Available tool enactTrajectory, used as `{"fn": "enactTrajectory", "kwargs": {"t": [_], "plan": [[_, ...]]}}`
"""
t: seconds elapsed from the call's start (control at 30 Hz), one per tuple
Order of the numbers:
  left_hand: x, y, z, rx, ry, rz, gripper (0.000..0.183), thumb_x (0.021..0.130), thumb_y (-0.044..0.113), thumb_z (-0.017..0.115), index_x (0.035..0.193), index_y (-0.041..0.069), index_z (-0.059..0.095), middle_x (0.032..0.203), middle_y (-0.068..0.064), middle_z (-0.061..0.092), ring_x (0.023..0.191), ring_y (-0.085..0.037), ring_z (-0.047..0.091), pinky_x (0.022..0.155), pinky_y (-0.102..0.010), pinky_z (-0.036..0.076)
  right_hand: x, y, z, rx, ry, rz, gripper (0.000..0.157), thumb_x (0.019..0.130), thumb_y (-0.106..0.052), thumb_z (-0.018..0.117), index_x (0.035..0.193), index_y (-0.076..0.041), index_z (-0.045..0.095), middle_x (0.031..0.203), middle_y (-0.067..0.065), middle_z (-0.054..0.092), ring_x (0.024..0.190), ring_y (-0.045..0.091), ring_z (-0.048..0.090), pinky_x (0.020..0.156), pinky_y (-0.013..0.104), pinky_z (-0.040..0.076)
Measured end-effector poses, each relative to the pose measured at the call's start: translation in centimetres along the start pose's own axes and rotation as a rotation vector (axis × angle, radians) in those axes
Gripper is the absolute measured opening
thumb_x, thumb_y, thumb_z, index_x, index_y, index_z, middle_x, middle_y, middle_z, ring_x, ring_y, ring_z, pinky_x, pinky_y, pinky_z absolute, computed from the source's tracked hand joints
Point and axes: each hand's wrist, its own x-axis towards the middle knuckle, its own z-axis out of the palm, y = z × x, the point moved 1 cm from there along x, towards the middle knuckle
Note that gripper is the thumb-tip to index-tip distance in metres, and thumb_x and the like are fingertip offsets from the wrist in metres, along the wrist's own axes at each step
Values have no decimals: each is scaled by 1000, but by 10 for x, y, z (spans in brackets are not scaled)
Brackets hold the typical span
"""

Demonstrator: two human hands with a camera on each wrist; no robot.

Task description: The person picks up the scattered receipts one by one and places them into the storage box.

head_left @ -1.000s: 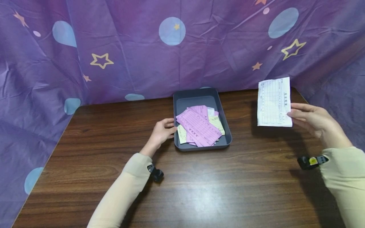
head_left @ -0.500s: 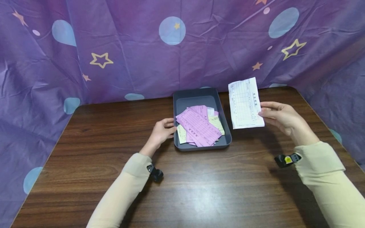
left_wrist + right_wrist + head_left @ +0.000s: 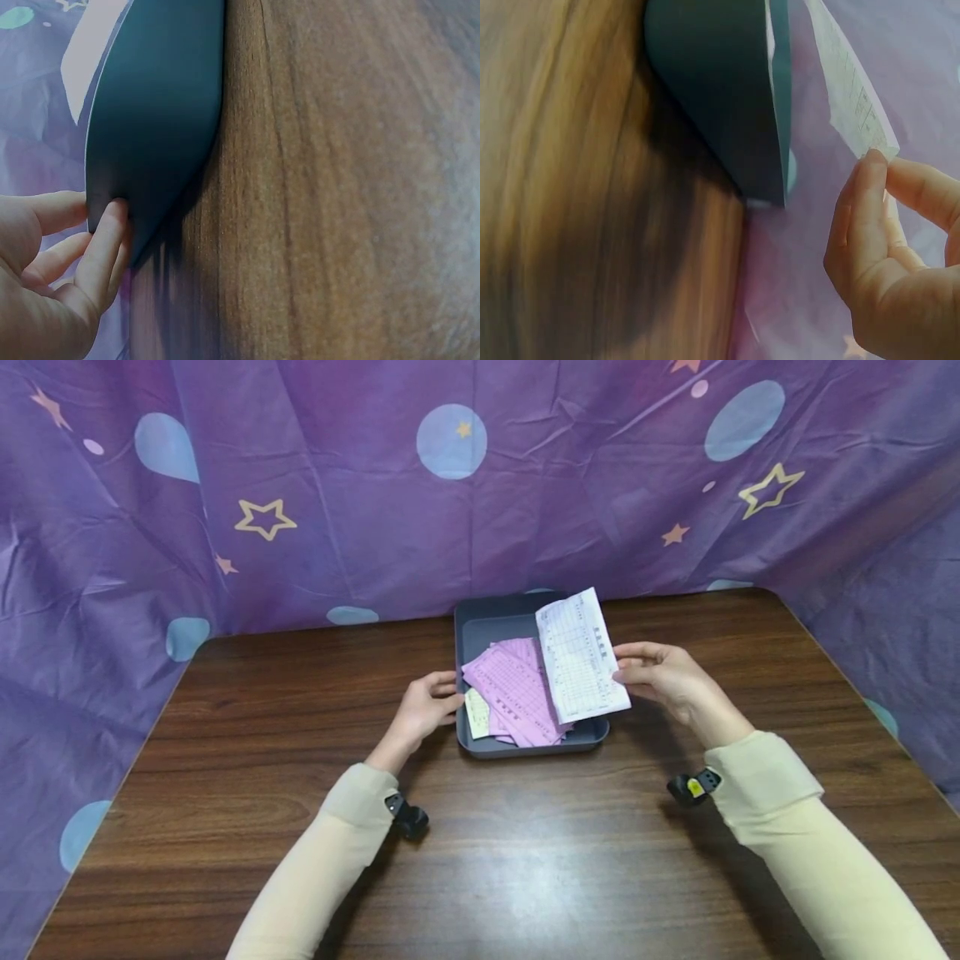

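A white printed paper form [image 3: 576, 652] is pinched at its right edge between the thumb and fingers of my right hand [image 3: 670, 683]. It hangs above the right part of a dark grey tray [image 3: 491, 620], apart from the tray in the right wrist view. Inside the tray lie overlapping pink printed slips [image 3: 510, 685] and a pale yellow slip [image 3: 477, 713]; the held form hides part of this pile. My left hand [image 3: 422, 710] grips the tray's left wall, with fingertips on either side of the rim in the left wrist view, where the wall [image 3: 161, 97] fills the upper part.
The tray stands on a brown wood-grain table [image 3: 300, 827] near its far edge. Behind the table hangs a purple cloth [image 3: 360, 460] with stars and blue dots. Small black cameras [image 3: 408, 817] sit on both wrists.
My right hand has carried the white form leftward, from the right side of the table to above the tray, and the form now tilts more. The left hand and tray have stayed put.
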Motion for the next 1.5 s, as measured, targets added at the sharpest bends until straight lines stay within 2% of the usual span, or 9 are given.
{"fn": "enactTrajectory", "kwargs": {"t": [0.1, 0.2, 0.3, 0.6, 0.87, 1.27, 1.5], "plan": [[0, 0, 0, 4, -1, -5, 47, 92, 2, 58, 137, 0, 47, 132, -25, 55, 114, -35, 60, 92, -40, 57, 3, 1, 12, -47, 1, 3, 28, 87, 9, 57, 111, -4, 53, 74, -14, 63, 73, -3, 61, 70, 12, 56], [0, 0, 0, 4, -1, -5, 47, 92, 2, 58, 138, 0, 46, 132, -25, 55, 114, -35, 60, 92, -40, 57, 6, 2, 23, -87, -4, 6, 40, 87, 9, 56, 125, 9, 45, 74, -15, 62, 73, -3, 60, 71, 11, 56], [0, 1, 0, 5, 0, -3, 47, 92, 2, 58, 138, -1, 46, 132, -25, 55, 114, -35, 60, 91, -41, 57, 9, 3, 32, -108, -10, 14, 48, 87, 9, 56, 132, 14, 39, 72, -16, 61, 72, -4, 59, 70, 11, 55], [1, 0, 0, -2, 1, 10, 47, 92, 1, 57, 137, -2, 46, 132, -27, 55, 113, -36, 60, 90, -40, 58, 16, 9, 55, -108, -31, 35, 52, 85, 11, 55, 133, 17, 37, 72, -16, 59, 70, -4, 57, 66, 11, 54], [0, 0, 0, -5, 1, 13, 46, 92, 1, 57, 137, -3, 46, 132, -27, 55, 114, -36, 60, 91, -41, 57, 19, 15, 66, -146, -30, 39, 50, 84, 11, 56, 130, 18, 40, 70, -15, 57, 65, -3, 56, 59, 12, 53], [0, 0, -1, -3, -4, 8, 47, 92, 2, 58, 137, -1, 46, 133, -26, 54, 114, -36, 60, 92, -41, 57, 24, 21, 74, -122, -54, 56, 51, 84, 13, 55, 132, 19, 38, 70, -13, 58, 67, -2, 57, 63, 12, 55], [-1, 0, -1, 1, -4, 11, 47, 92, 2, 57, 138, -2, 46, 133, -26, 54, 115, -36, 59, 92, -42, 57, 24, 25, 75, -153, -57, 49, 53, 83, 11, 57, 132, 18, 40, 74, -11, 61, 69, 0, 59, 66, 12, 56]]}}
